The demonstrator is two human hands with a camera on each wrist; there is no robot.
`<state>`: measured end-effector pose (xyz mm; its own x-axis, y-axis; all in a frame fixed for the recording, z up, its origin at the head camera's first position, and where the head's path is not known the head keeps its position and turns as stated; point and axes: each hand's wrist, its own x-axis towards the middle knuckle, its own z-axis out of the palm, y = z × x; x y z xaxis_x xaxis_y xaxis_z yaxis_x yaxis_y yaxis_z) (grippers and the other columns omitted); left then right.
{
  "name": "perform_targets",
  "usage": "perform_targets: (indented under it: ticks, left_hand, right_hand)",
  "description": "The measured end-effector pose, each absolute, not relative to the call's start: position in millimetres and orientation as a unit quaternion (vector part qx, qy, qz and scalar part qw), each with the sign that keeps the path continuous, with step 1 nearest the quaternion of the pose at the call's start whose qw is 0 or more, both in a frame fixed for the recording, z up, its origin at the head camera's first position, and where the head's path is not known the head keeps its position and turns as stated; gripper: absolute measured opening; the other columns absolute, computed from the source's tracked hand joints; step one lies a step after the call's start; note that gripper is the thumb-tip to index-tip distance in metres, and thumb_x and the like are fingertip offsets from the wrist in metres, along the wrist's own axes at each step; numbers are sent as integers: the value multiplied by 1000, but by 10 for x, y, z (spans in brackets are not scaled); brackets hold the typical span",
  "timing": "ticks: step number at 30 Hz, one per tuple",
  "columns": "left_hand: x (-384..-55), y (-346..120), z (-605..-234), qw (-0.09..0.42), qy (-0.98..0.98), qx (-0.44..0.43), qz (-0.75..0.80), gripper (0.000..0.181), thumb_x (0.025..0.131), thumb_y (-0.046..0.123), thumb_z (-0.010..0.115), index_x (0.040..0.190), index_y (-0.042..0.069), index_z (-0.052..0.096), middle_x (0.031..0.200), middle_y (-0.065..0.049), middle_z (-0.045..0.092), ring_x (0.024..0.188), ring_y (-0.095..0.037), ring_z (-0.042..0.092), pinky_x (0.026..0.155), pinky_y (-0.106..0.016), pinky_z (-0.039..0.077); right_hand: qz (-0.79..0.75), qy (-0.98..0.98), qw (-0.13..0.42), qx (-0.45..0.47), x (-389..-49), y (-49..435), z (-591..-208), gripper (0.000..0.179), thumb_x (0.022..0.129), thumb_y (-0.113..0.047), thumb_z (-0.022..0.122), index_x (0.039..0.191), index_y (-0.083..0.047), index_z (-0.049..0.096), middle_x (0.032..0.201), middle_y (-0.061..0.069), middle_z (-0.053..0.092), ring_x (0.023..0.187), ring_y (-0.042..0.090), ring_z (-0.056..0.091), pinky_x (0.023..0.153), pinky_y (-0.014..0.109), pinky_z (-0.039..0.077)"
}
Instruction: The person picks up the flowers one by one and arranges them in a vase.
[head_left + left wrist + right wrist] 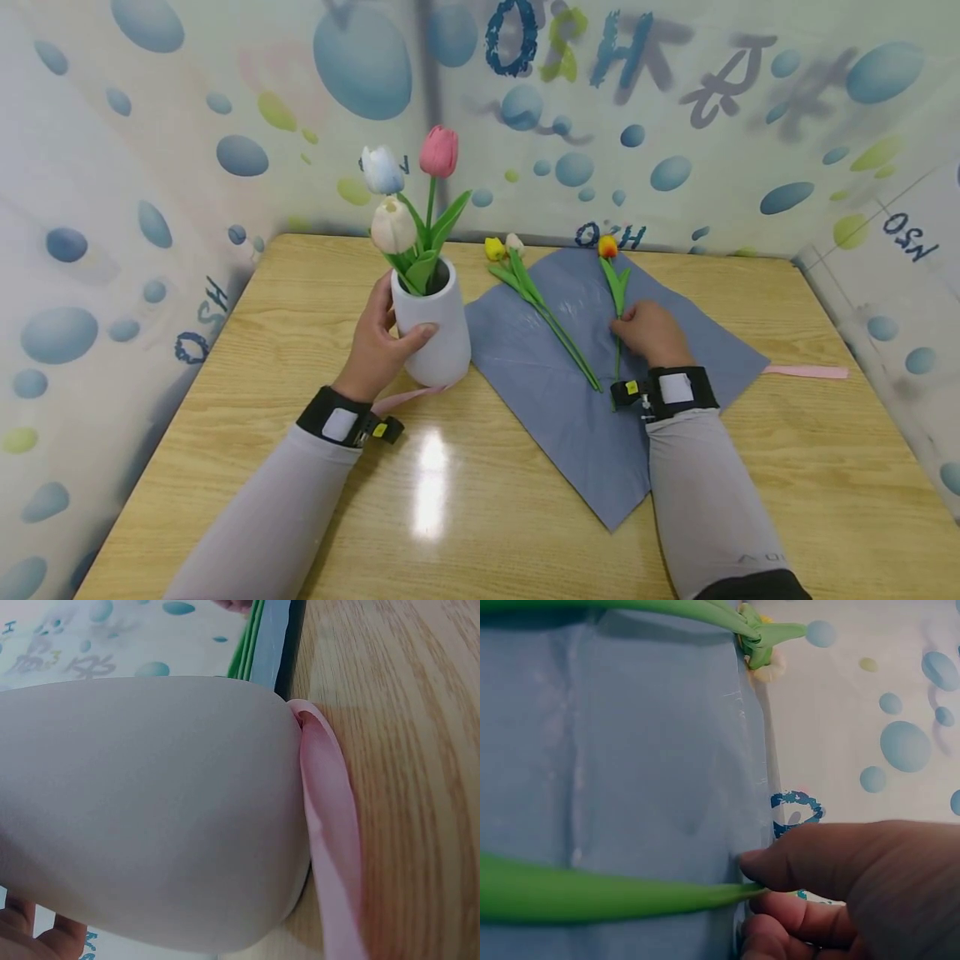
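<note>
My left hand [382, 342] grips a white vase [438, 333] from its left side, thumb across the front. Inside the vase stand a pink tulip [439, 152], a pale blue-white tulip [382, 171] and a cream tulip [393, 225]. My right hand [654, 333] pinches the green stem of an orange-yellow tulip [607, 247] over the blue-grey wrapping sheet [540, 375]. In the right wrist view, thumb and fingertips meet on a green part [630, 892] of it. A yellow tulip [494, 248] and a small white tulip [514, 243] lie on the sheet's left part.
A pink ribbon [330, 817] runs along the vase's base, and a pink ribbon end [806, 372] sticks out past the sheet's right corner. The wooden table [495, 533] meets a dotted cloth backdrop [285, 158] behind and at both sides.
</note>
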<state>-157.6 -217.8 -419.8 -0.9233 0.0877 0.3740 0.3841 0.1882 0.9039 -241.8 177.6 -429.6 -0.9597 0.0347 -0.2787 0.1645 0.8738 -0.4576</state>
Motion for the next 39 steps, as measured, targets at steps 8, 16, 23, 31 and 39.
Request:
perform_targets:
  ticks: [8,16,23,31,39]
  left_hand:
    - [-1562,-2180,-4191,124,-758,-159,-621,83,88,4,73,160,19,35,148,-1,50,130,-16,52,111,-60,42]
    - [-1555,-2177,-4193,124,-754,-159,-625,84,87,3,73,160,19,35,148,0,50,130,-17,52,110,-60,42]
    - [-1551,-2176,-4199,120,-754,-154,-627,83,87,3,73,159,18,35,147,2,50,130,-17,51,110,-60,41]
    - [-1560,-2172,-4198,119,-756,-159,-624,83,88,4,73,160,19,34,148,1,49,130,-17,51,110,-60,42]
    - [-1562,-2167,-4191,120,-754,-160,-626,83,87,3,73,159,18,35,146,4,50,129,-17,52,109,-60,42]
  right_hand:
    - [-314,935,152,65,-2443,1821,-4278,32,100,-28,62,112,1,65,102,15,68,75,19,70,65,29,50]
    - [-398,895,187,76,-2470,1921,-4277,40,102,-24,64,130,5,60,121,20,62,88,19,67,72,27,60]
    - [-444,868,212,73,-2482,1949,-4275,46,101,-18,66,138,6,56,128,20,60,90,15,67,74,27,62]
    - [-484,841,226,79,-2501,1997,-4294,49,101,-19,65,142,4,50,126,14,59,89,12,65,76,25,61]
    - [-512,826,224,75,-2512,2053,-4280,48,103,-23,63,143,0,49,121,8,58,95,12,63,79,25,60]
